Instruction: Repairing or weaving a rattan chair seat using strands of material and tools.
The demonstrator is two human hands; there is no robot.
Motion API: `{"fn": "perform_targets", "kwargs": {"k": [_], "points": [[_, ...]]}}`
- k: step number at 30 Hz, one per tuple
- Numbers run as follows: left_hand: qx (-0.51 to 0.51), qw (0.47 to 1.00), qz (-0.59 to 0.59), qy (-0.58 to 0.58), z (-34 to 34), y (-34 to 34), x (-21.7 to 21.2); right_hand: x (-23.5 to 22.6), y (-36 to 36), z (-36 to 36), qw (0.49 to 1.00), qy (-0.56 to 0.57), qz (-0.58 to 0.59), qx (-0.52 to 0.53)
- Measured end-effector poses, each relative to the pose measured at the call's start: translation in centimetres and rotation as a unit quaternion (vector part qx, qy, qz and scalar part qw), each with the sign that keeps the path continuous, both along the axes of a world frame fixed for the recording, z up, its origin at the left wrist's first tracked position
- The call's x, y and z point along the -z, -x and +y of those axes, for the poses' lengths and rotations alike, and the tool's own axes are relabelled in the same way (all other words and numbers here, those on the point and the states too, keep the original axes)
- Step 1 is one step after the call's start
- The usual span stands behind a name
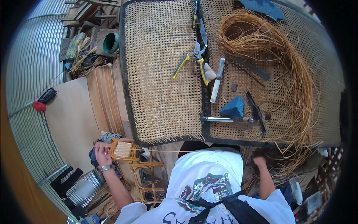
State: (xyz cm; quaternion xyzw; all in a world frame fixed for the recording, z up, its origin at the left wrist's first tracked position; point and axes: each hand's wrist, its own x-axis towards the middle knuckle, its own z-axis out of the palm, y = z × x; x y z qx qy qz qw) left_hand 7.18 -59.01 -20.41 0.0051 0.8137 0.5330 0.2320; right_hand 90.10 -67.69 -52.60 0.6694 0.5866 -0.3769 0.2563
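Note:
At the lower left, my left hand [102,154] has its fingers closed at the edge of a small rattan frame [125,158] with a woven cane panel [122,149]. A thin cane strand [175,151] runs from this panel rightward across my lap. My right hand [259,158] is low on the right, below the table edge, beside hanging cane strands. It looks closed, but shadow hides its fingertips; whether it holds the strand's far end cannot be seen. More curved rattan framework [149,183] stands below the panel.
A cane-webbed table [160,108] carries yellow-handled pruning shears [195,58], a hammer [220,119], a blue wedge-shaped block [234,107], a white-handled tool [216,87], and a big cane bundle [302,86] spilling over the near edge. Left are a plywood sheet [71,112] and a corrugated metal wall [31,67].

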Motion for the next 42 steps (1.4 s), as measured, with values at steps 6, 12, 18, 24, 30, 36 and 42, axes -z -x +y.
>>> {"fn": "perform_targets", "kwargs": {"k": [6, 12, 18, 24, 30, 36, 42], "points": [[0.225, 0.972, 0.066, -0.023, 19.5, -6.5, 0.2, 0.4, -3.9, -5.0, 0.989, -0.143, -0.015, -0.033], [0.473, 0.869, 0.143, 0.037, 35.8, -13.8, 6.6, -6.9, -1.7, -2.2, 0.979, 0.117, -0.070, 0.153], [0.476, 0.837, 0.236, 0.129, 38.5, -16.6, 12.3, -9.8, -1.1, -6.2, 0.964, 0.086, -0.013, 0.250], [0.477, 0.807, 0.301, 0.175, 38.6, -16.8, 13.2, -10.6, -0.2, -6.9, 0.960, 0.091, -0.004, 0.263], [0.477, 0.791, 0.340, 0.178, 38.1, -16.4, 13.2, -10.5, -0.4, -6.4, 0.959, 0.109, -0.017, 0.262], [0.484, 0.778, 0.370, 0.154, 38.4, -15.1, 14.3, -9.8, -0.4, -6.2, 0.958, 0.125, -0.027, 0.255], [0.519, 0.798, 0.303, 0.047, 39.7, -15.5, 15.6, -13.7, 4.5, -5.7, 0.956, 0.015, -0.102, 0.275]]}}
